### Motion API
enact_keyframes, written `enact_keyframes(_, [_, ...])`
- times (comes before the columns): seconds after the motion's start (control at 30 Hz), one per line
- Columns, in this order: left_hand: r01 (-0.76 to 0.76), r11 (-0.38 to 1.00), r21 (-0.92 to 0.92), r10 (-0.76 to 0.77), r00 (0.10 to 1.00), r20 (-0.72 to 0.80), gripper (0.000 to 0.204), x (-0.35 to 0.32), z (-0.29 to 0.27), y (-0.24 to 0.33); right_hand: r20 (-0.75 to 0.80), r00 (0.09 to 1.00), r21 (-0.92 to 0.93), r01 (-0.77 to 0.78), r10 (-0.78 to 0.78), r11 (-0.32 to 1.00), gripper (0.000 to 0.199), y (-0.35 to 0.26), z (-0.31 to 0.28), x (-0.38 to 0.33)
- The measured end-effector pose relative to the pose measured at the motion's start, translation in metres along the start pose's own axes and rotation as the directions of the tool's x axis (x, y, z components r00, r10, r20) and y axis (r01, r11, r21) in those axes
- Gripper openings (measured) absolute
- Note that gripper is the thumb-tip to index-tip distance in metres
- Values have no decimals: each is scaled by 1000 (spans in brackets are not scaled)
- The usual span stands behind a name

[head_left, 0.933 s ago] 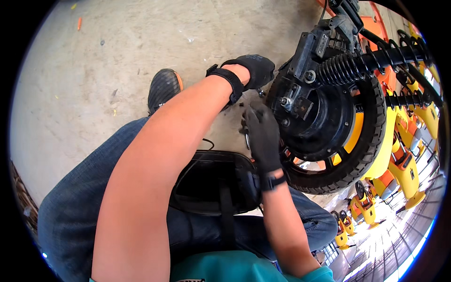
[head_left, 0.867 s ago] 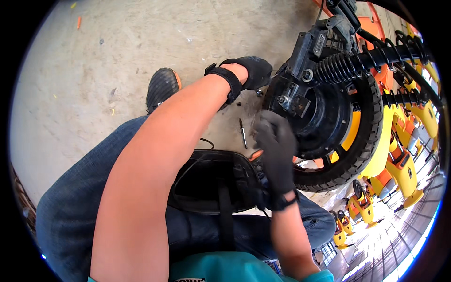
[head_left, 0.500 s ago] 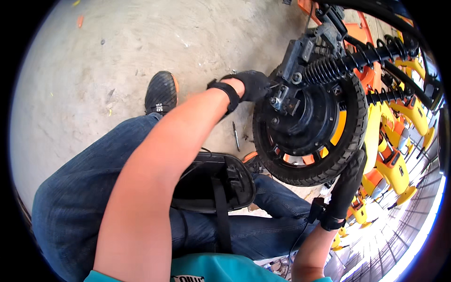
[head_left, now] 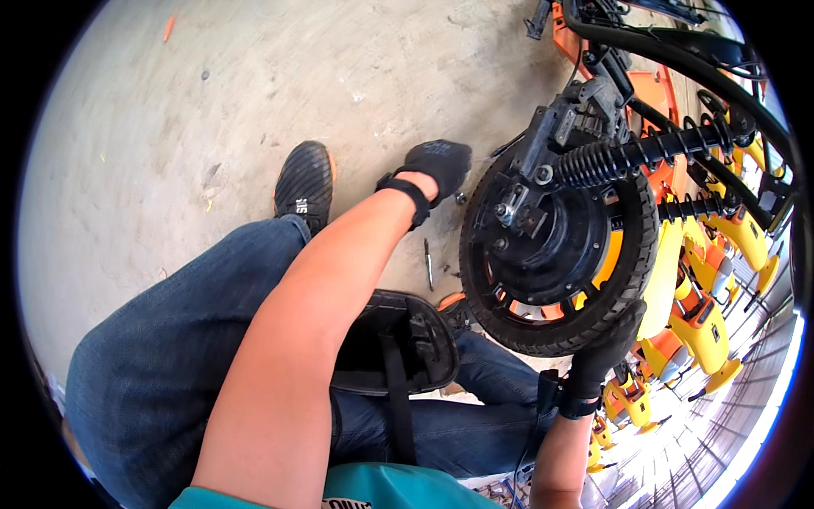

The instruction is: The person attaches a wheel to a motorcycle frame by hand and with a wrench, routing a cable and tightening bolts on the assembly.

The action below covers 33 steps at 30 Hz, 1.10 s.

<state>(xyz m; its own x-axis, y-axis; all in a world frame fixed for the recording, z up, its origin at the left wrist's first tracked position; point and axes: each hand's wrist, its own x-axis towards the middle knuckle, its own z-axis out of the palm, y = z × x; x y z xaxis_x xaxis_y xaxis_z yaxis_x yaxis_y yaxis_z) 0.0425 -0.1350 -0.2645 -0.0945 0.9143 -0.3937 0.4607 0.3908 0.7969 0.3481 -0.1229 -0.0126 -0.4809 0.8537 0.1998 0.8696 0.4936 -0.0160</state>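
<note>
A black wheel (head_left: 551, 327) with a knobbly tyre and a dark hub sits at the right of centre, joined to a black frame arm. At its axle a bolt and nut (head_left: 504, 212) stick out through a metal bracket (head_left: 530, 216). My left hand (head_left: 437, 165), in a black glove, is closed left of the axle, apart from the wheel. Its fingertips are turned away, so whatever they hold is hidden. Below that hand a small round metal piece (head_left: 460, 198) lies on the floor. My right hand (head_left: 604, 352), gloved too, lies with fingers stretched along the tyre's lower right edge.
An open black case (head_left: 415, 343) with a strap rests between my legs. A pen-like tool (head_left: 428, 265) lies on the concrete floor. Black coil-spring shock absorbers (head_left: 653, 153) slant above the wheel. Several yellow and orange vehicles (head_left: 704, 327) stand at the right.
My left hand has drawn back leftward from the axle bolt, uncovering it. The right hand stays on the tyre, slightly lower along its edge. The whole view has shifted a little.
</note>
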Motion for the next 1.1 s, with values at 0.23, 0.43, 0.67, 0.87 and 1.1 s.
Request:
enact_keyframes(0.23, [-12,998,60,3,988,154,24,3,0,5,-12,996,-54,86,-87,995,43,-10,2,7])
enact_keyframes(0.43, [5,988,152,-13,998,57,25,6,-15,5,126,942,400,-334,310,853,46,-15,3,10])
enact_keyframes(0.67, [19,989,147,-30,997,73,32,6,-13,-2,57,974,370,-223,217,902,43,-11,4,12])
enact_keyframes(0.87, [-70,990,123,39,970,239,36,5,1,28,23,991,199,-134,132,971,45,-10,5,9])
enact_keyframes(1.1, [36,971,-237,-24,998,55,26,4,1,46,132,942,344,-335,308,877,50,-16,0,7])
